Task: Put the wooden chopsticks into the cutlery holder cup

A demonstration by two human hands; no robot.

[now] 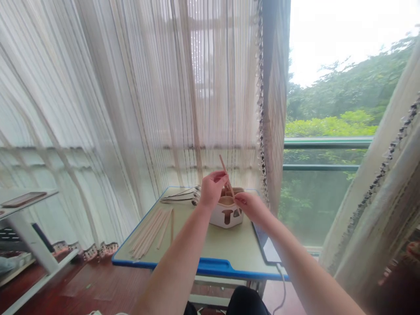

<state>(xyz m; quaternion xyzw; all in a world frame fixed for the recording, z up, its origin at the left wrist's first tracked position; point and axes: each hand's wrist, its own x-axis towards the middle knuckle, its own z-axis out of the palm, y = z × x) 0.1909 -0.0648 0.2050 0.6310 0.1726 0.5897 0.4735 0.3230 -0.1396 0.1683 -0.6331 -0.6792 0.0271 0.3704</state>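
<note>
A thin wooden stick (223,163) slants over a white holder (218,218) with cut-out shapes in its side and compartments inside. My left hand (214,186) pinches the stick around its middle. Lower down, the fingers of my right hand (248,204) are closed at the stick's bottom part, close to the holder's rim. Whether the stick's lower end is inside the holder, I cannot tell, since my right hand hides it. On the table's left side lies a spread of several similar wooden sticks (149,234), with a few lying slightly apart.
A bundle of thin dark-edged strips (179,195) lies at the table's back left. The table (229,249) has a blue rim. A tablet-like device (271,250) with a cable sits at the right edge. Curtains (147,87) hang behind, and a side table (42,197) stands left.
</note>
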